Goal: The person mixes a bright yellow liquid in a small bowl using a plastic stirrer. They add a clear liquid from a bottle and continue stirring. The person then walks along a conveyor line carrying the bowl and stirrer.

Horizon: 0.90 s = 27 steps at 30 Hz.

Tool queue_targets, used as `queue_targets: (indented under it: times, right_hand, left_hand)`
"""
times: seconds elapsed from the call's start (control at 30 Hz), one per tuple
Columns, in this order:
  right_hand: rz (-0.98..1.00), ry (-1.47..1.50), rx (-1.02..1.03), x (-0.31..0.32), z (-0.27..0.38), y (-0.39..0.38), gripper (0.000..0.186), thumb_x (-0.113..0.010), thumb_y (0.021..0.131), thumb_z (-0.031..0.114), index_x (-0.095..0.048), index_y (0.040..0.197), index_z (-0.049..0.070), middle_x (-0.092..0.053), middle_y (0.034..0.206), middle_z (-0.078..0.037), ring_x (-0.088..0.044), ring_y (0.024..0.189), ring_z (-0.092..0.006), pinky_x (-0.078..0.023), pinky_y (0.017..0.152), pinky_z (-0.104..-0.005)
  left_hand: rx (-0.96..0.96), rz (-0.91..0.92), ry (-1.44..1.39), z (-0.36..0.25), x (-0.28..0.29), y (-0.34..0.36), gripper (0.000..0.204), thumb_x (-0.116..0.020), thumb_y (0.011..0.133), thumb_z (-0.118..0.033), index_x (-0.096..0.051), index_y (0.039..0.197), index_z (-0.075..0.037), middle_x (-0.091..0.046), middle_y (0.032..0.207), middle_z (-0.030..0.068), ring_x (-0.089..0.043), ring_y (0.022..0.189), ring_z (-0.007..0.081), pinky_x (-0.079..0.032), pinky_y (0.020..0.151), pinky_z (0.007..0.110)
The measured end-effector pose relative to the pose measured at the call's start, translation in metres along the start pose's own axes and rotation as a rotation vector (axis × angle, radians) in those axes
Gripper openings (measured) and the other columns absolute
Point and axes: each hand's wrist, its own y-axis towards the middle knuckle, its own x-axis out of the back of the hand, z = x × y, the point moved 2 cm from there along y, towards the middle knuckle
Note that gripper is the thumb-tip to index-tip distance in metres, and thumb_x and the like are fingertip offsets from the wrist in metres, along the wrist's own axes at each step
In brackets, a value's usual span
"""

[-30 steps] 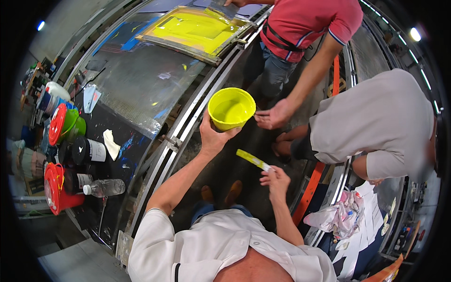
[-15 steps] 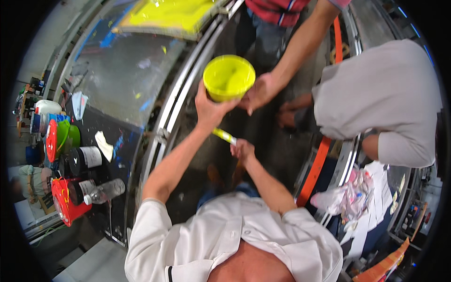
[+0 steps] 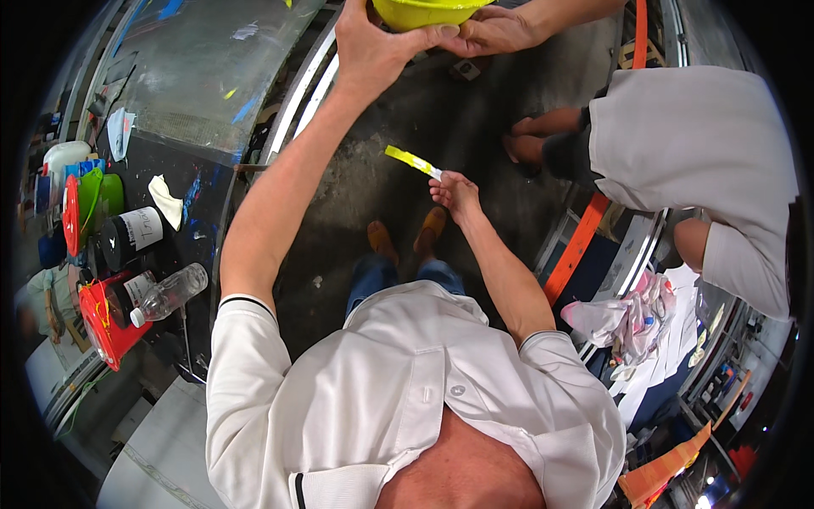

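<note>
The yellow tub (image 3: 428, 12) sits at twelve o'clock, cut off by the upper edge, with the left hand (image 3: 373, 42) on its lower left. The left forearm (image 3: 292, 187) reaches up from about nine o'clock, angled toward one, almost straight at the wrist. The thumb lies along the tub's near wall, spread from the rest of the hand; the other fingers are hidden or out of the picture, so how far they curl cannot be told. Just right of the thumb, a co-worker's hand (image 3: 496, 32) comes in from one o'clock, fingers at the tub's lower right wall. The right hand (image 3: 458, 195) is lower, a little off centre toward one o'clock, well apart from the tub. Its forearm (image 3: 500, 263) slants up toward eleven, the elbow bent near the person's side. Thumb and fingers are closed in a light pinch on the pale end of a stick (image 3: 411, 159), whose yellow end points toward ten o'clock; below it are the person's shoes (image 3: 431, 229) on a dark floor (image 3: 339, 220). Toward nine o'clock, a clear bottle (image 3: 174, 293) lies near a black jar (image 3: 131, 237) and a white cloth (image 3: 165, 200). At three o'clock runs an orange bar (image 3: 577, 246), with a crumpled bag (image 3: 632, 318) just beyond, and at two another person (image 3: 695, 136) in grey bends over.
</note>
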Motion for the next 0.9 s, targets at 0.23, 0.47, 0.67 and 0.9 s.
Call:
queue_targets:
  times: [0.23, 0.47, 0.67, 0.9]
  right_hand:
    - [-0.015, -0.041, -0.013, 0.004, 0.0, -0.004, 0.016, -0.06, 0.097, 0.01, -0.065, 0.11, 0.001, -0.073, 0.089, -0.015, -0.071, 0.068, -0.0191, -0.061, 0.059, -0.0311]
    - [-0.008, -0.004, -0.009, 0.009, 0.003, 0.0, 0.012, -0.057, 0.098, 0.005, -0.063, 0.107, 0.003, -0.074, 0.088, -0.015, -0.071, 0.066, -0.0195, -0.061, 0.056, -0.0305]
    - [-0.015, -0.012, -0.017, 0.022, 0.0, 0.006, 0.011, -0.059, 0.098, 0.008, -0.064, 0.107, 0.003, -0.075, 0.088, -0.016, -0.073, 0.067, -0.0204, -0.062, 0.057, -0.0318]
    - [0.004, -0.121, -0.049, 0.03, -0.007, 0.0, 0.013, -0.058, 0.099, 0.009, -0.065, 0.108, 0.003, -0.074, 0.089, -0.014, -0.071, 0.068, -0.0202, -0.061, 0.058, -0.0324]
  left_hand:
    - [-0.06, 0.031, 0.229, -0.016, 0.008, 0.064, 0.097, -0.095, 0.065, -0.032, -0.046, 0.141, 0.002, -0.064, 0.127, 0.0179, -0.063, 0.116, 0.0272, -0.049, 0.1, 0.039]
    - [0.064, 0.02, -0.021, 0.028, 0.044, 0.067, 0.113, -0.089, 0.079, -0.022, -0.012, 0.157, 0.008, -0.027, 0.159, 0.0305, -0.027, 0.151, 0.0349, -0.025, 0.123, 0.045]
    - [0.6, -0.031, -1.197, -0.039, 0.093, -0.004, 0.116, -0.046, 0.088, -0.079, -0.017, 0.154, 0.012, -0.022, 0.158, 0.0356, -0.025, 0.148, 0.0462, -0.026, 0.122, 0.057]
    - [0.6, -0.118, -1.443, -0.059, 0.123, -0.07, 0.115, -0.044, 0.089, -0.08, -0.021, 0.153, 0.012, -0.019, 0.16, 0.0351, -0.022, 0.15, 0.0465, -0.019, 0.124, 0.058]
